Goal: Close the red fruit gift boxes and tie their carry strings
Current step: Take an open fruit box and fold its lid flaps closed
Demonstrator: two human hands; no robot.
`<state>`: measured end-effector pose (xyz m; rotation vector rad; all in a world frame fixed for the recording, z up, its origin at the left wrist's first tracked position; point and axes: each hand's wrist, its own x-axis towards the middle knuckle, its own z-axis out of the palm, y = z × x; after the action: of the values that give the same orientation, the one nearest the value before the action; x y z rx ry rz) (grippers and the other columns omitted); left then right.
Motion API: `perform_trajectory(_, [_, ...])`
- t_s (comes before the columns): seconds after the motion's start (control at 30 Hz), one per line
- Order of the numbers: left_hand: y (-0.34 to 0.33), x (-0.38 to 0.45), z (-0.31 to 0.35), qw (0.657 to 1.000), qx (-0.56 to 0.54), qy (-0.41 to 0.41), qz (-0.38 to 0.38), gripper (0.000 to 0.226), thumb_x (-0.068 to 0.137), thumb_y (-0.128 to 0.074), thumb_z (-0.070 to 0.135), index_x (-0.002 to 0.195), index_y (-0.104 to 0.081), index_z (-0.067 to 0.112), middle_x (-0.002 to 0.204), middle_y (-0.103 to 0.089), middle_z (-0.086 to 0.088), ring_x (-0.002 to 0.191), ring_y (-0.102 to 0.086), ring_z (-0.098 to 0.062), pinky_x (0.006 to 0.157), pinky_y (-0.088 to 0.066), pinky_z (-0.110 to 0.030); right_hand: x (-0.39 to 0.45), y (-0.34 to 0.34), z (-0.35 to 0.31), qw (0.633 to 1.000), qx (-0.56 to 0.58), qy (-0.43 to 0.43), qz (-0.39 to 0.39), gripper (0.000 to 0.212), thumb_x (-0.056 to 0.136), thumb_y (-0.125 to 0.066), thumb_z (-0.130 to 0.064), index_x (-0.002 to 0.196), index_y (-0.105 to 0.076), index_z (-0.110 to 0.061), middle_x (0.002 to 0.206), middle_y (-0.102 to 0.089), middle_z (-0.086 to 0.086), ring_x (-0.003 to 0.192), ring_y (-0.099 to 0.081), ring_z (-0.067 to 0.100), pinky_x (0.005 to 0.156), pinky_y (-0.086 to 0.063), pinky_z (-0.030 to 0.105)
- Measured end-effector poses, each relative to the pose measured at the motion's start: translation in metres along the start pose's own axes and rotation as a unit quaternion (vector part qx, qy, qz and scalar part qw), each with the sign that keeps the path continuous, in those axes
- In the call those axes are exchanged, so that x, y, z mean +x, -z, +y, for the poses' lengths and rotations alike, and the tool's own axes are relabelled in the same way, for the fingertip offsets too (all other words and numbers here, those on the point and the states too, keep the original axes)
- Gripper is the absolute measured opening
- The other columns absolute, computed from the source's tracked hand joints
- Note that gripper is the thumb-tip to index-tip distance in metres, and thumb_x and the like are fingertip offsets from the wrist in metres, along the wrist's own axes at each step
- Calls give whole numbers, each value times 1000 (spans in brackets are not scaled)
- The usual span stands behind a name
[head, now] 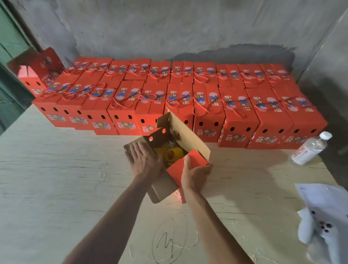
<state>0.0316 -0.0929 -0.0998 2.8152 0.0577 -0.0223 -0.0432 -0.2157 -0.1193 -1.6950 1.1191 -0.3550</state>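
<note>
pale plywood table [49,177]; hands [146,160] fold cardboard box flaps [188,136].

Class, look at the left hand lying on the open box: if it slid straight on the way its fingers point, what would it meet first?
Probably the raised end flap of the open box, just beyond the left hand; depth is uncertain.

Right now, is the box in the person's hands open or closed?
Open. The box has its brown flaps standing up, and yellow-wrapped fruit shows inside. The left hand presses one flap; the right hand holds the red end flap.
</note>
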Motion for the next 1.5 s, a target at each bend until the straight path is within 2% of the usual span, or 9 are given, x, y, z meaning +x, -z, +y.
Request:
perform_trajectory(0.17, [5,48,1,998,-48,-29,-5,94,86,-59,30,159,-7,3,165,-24,-13,155,-15,-27,123,-2,-57,16,6,6,1000,-8,-8,-21,90,98,-60,-49,156,-11,-2,156,-32,23,132,-51,40,103,-52,54])
perform_trajectory(0.33, [3,71,-3,999,-49,12,-2,38,99,-47,29,131,-52,8,133,-57,-17,130,-44,-37,110,-29,-50,39,12,4,997,-51,1,-57,71,106,-45,-44,153,-14,0,150,-37,26,124,-55,43,96,-52,48])
perform_trajectory(0.7, [-30,-22,-61,953,-265,83,124,11,105,-49,18,109,-51,8,101,-50,-6,91,-53,-26,78,-52,-43,98,10,-42,919,-349,170,-74,56,109,-26,-52,125,-47,-3,124,-64,23,112,-63,42,81,-47,47])
perform_trajectory(0.9, [-14,-11,-58,939,-299,126,114,57,101,-16,45,107,-59,8,102,-61,-12,98,-56,-35,89,-48,-47,76,9,-32,880,-405,241,-69,107,94,-47,-72,158,-11,4,165,-20,24,148,-28,40,111,-42,50])
perform_trajectory(1.07, [-3,6,-50,908,-356,203,85,54,107,-34,38,150,-29,6,151,-46,-21,133,-51,-42,107,-45,-53,72,26,-46,904,-340,148,-211,116,90,-63,-63,161,6,-3,171,-1,16,156,-11,35,122,-23,49])
perform_trajectory(1.17, [9,6,-52,921,-315,163,162,79,100,-51,20,161,-1,13,167,-15,-14,146,-35,-39,116,-35,-56,70,44,-59,924,-247,176,-232,67,101,-51,-45,154,-35,-7,160,-35,15,142,-40,31,108,-35,35])
perform_trajectory(1.27, [12,17,-50,979,-83,64,176,85,94,-50,17,163,0,11,171,-3,-9,158,0,-25,127,2,-49,70,64,-62,935,-183,221,-208,37,106,-45,-19,140,-59,-14,146,-58,4,134,-54,21,104,-40,27])
perform_trajectory(1.4, [8,22,-38,994,-15,-91,54,68,95,-49,14,160,-26,16,156,-46,-6,151,-29,-23,127,-1,-47,77,81,-56,929,-193,256,-187,39,102,-46,1,132,-65,-16,126,-69,4,118,-65,21,95,-50,30])
perform_trajectory(1.5, [5,19,-40,991,-37,-120,43,67,94,-51,15,158,-33,17,156,-44,-7,149,-32,-26,127,-4,-47,77,84,-47,872,-356,327,-77,29,99,-59,-10,122,-73,-21,135,-63,9,128,-56,32,99,-45,38])
